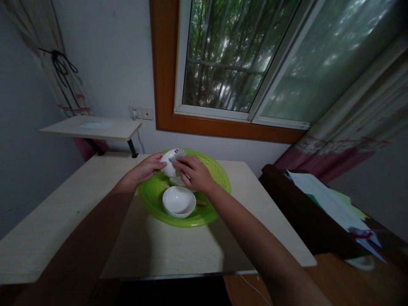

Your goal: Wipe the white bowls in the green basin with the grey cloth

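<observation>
My left hand grips the side of a white bowl with a red mark near its rim, thumb and fingers pinching it. The bowl is tilted on its side above a green plastic basin. My right hand presses a grey cloth against the bowl, fingers bent over it; the cloth is partly hidden. In the basin's near part sits another white bowl. Behind it a further white bowl is partly covered by my right hand. Wooden chopsticks stick out beside the bowls.
The basin stands on a pale wooden table. A small raised shelf with a paper sheet is at the back left. To the right, papers lie on a dark brown surface. A window is behind the table.
</observation>
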`<action>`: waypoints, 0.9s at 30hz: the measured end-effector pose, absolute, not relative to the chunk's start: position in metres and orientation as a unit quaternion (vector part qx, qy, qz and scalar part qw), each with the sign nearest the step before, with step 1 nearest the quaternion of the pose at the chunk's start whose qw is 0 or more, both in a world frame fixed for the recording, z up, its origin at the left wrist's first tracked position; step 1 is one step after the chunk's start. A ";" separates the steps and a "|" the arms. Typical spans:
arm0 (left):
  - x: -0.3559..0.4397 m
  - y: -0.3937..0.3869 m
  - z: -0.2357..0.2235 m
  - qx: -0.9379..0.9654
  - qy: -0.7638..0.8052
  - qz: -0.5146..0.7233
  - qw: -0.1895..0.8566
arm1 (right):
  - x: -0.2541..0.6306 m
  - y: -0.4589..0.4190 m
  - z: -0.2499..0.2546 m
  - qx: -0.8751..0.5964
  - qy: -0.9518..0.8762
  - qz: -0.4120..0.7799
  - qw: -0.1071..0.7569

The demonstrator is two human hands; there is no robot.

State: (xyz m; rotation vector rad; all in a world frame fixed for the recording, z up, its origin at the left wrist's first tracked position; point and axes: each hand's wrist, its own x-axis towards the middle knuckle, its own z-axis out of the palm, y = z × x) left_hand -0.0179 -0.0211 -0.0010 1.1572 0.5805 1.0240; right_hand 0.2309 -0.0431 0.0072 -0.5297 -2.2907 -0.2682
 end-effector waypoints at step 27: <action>-0.020 -0.020 -0.001 0.489 0.267 0.497 0.665 | 0.235 -0.037 0.005 -0.275 -0.872 -0.037 0.403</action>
